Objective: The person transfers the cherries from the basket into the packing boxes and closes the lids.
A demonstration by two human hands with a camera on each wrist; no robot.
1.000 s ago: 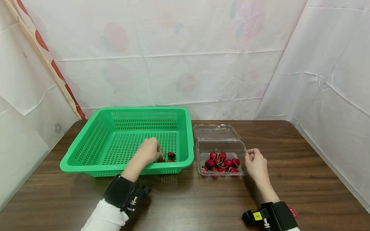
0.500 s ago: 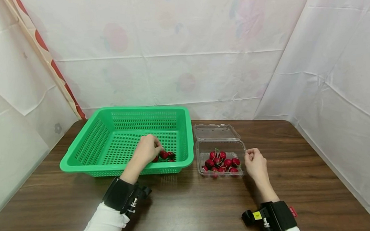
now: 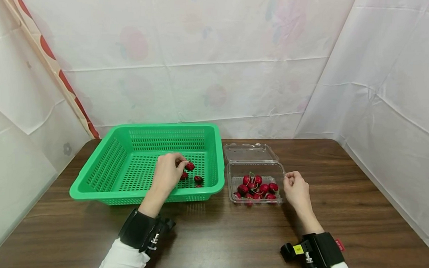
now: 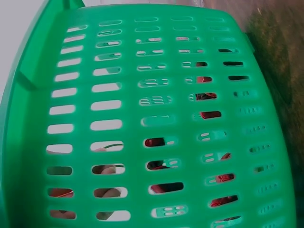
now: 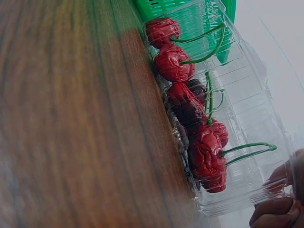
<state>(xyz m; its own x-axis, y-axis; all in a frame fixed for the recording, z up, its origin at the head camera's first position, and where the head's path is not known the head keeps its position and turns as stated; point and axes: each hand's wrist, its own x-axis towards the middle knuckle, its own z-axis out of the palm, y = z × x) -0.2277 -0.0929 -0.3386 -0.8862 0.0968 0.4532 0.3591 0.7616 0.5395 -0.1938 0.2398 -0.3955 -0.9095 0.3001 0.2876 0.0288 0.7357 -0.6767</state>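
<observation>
My left hand (image 3: 166, 171) is above the floor of a green slotted plastic basket (image 3: 125, 195), pinching a red cherry (image 3: 190, 166) between thumb and fingers. Several more cherries (image 3: 198, 179) lie below in the basket's near right part. In the left wrist view the basket wall (image 4: 130, 135) hides most of the hand; bits of fingers and red fruit show through the slots. My right hand (image 3: 296, 189) pinches the right rim of a clear plastic clamshell box (image 3: 236, 171). Inside it sit several cherries (image 5: 206, 152), some with green stems. Its hinged lid (image 3: 251, 153) lies back, open.
The basket and clamshell stand side by side on a dark wood table (image 3: 209, 241), a narrow gap between them. A white patterned curtain (image 3: 210, 62) hangs behind and along both sides. Both wrists wear black camera straps.
My left hand has risen from the cherries in the basket, drawing back and up with one cherry pinched. The right hand stays at the clamshell's rim.
</observation>
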